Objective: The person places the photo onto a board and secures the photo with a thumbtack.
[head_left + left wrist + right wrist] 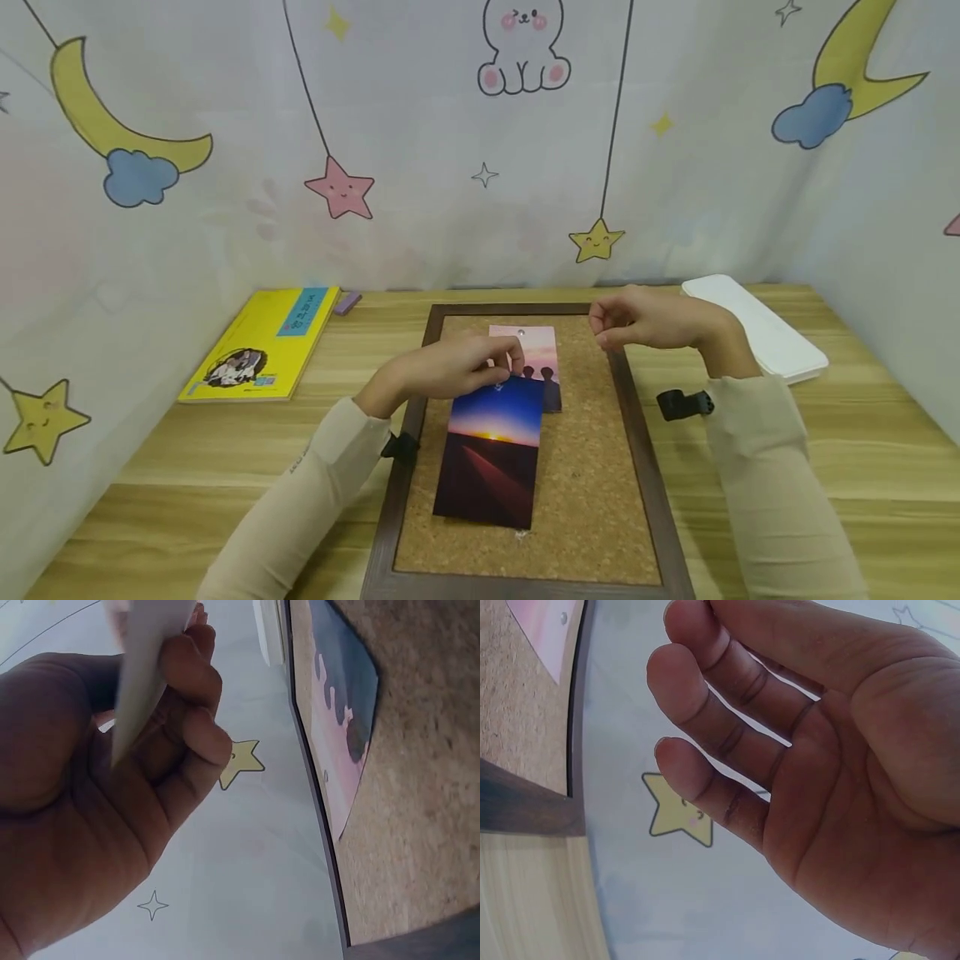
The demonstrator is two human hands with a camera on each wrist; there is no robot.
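My left hand (pixel 465 364) pinches the top edge of a sunset photo (pixel 491 467) between thumb and fingers. The photo hangs over the corkboard (pixel 585 500), its dark road half pointing down. Behind it, partly covered, is a pink-sky photo (pixel 536 342) with dark figures, fixed to the cork by a silver pin (pixel 521 332) near its top. In the left wrist view the sunset photo (pixel 142 682) shows its pale back. My right hand (pixel 648 318) is raised over the board's right frame, fingers loosely bent, with nothing visible in it (pixel 840 772).
A yellow book (pixel 262 342) lies at the left, with a small purple block (pixel 347 303) beside its far corner. At the right, a white flat box (pixel 753 329) lies behind my right forearm. A patterned curtain (pixel 420 167) closes off the back of the wooden table (pixel 187 475).
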